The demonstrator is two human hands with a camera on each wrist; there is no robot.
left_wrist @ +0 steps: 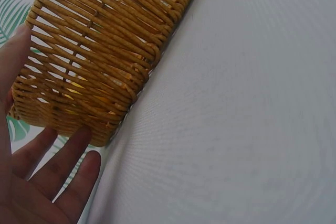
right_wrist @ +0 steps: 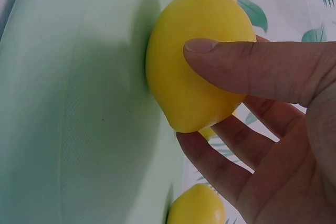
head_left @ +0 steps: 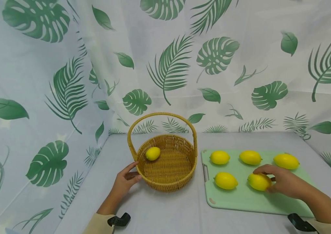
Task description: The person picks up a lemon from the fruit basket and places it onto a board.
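at the left side of the wicker basket (head_left: pixel 167 186), the left hand (head_left: pixel 124 178) has its fingers spread, and some tips touch the weave. it does not seem to grip hard, more to steady the basket. just right of those fingertips, inside the basket, one small lemon (head_left: pixel 153 153) lies near the wall. the basket's tall handle (head_left: pixel 162 114) stands up over it.

well to the right of that hand is a green cutting board (head_left: pixel 241 204). on it, to the left of the right hand's grip, are a front left lemon (head_left: pixel 225 180) and, farther back, a back left lemon (head_left: pixel 219 157). just behind the grip is a back middle lemon (head_left: pixel 250 157).

the right hand (head_left: pixel 285 183) pinches a front lemon (head_left: pixel 257 182), thumb on one side and fingers on the other. this lemon looks to be down on the board. beyond the knuckles is a back right lemon (head_left: pixel 286 161).

the step seems to be picking up the pinched lemon. i think the next move calls for a snug squeeze and a straight lift, so the other lemons don't get bumped.
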